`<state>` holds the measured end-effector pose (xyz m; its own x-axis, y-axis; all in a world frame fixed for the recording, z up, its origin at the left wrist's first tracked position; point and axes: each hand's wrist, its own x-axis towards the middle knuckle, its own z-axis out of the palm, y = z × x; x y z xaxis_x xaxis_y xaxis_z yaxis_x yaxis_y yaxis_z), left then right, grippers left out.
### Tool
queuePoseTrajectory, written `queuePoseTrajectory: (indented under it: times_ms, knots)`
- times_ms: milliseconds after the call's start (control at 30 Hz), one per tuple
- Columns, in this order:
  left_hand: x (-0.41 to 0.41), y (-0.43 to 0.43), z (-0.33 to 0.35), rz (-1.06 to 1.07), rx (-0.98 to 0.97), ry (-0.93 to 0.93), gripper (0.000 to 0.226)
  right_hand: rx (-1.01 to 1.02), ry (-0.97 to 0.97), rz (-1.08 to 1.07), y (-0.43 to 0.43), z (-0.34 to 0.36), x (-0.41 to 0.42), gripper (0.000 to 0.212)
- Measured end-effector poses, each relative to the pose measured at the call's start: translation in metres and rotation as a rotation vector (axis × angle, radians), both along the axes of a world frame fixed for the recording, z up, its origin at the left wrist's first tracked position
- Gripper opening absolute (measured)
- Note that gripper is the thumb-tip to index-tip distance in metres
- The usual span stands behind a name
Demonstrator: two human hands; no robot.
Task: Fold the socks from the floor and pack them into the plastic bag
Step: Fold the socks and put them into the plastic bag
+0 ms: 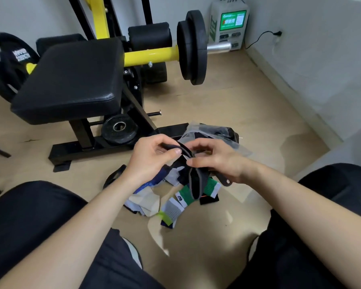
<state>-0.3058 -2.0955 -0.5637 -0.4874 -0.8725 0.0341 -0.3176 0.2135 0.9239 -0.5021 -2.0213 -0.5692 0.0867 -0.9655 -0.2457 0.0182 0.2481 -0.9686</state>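
Pinching sock: L hand, R hand

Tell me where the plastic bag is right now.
In the head view the plastic bag lies on the floor just beyond the right hand, right of centre, beside the black base of the weight bench and behind the sock pile.

One head-worn wide-angle view looks forward and down, close over the hands, toward the floor.
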Motion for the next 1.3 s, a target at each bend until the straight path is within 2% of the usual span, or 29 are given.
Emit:
queuePoseTrajectory:
  times_ms: [167, 233, 367, 533, 633, 767, 900, 967, 1100, 1167, 1300]
  knots:
    - [0.017, -0.008, 0.009, 0.041, -0.145, -0.14, 0.006, -0.019, 0.084, -0.032, -0.003, 0.003, -0.007, 0.03]
    - [0.019, -0.01, 0.013, 0.066, -0.107, -0.129, 0.003, -0.038, 0.129, -0.069, -0.005, 0.002, -0.006, 0.024]
    - [0.017, -0.005, 0.022, 0.063, -0.003, -0.048, 0.005, -0.209, 0.284, -0.059, -0.006, 0.003, -0.001, 0.013]
    - [0.018, -0.002, 0.026, 0.066, 0.049, 0.021, 0.009, -0.168, 0.247, 0.013, -0.004, 0.004, 0.004, 0.005]
    - [0.021, -0.003, 0.029, 0.08, 0.059, -0.024, 0.017, -0.136, 0.238, -0.043, -0.004, 0.007, -0.001, 0.011]
    - [0.026, -0.005, 0.032, -0.032, 0.139, -0.111, 0.035, -0.042, 0.05, -0.154, -0.007, 0.011, -0.009, 0.018]
    - [0.031, -0.006, 0.034, -0.116, 0.175, -0.042, 0.019, 0.054, -0.172, -0.27, -0.012, 0.013, -0.018, 0.028]
    - [0.032, -0.006, 0.035, -0.086, 0.167, 0.035, 0.011, 0.059, -0.16, -0.321, -0.013, 0.016, -0.024, 0.023]
    - [0.025, -0.003, 0.031, -0.062, 0.205, 0.084, 0.018, 0.02, -0.058, -0.324, -0.011, 0.017, -0.022, 0.016]
    - [0.017, 0.004, 0.025, -0.096, 0.273, 0.079, 0.031, 0.0, -0.086, -0.302, -0.01, 0.017, -0.014, 0.012]
    - [0.001, 0.017, 0.014, -0.09, 0.321, 0.087, 0.022, -0.02, -0.136, -0.269, -0.007, 0.016, -0.003, 0.008]
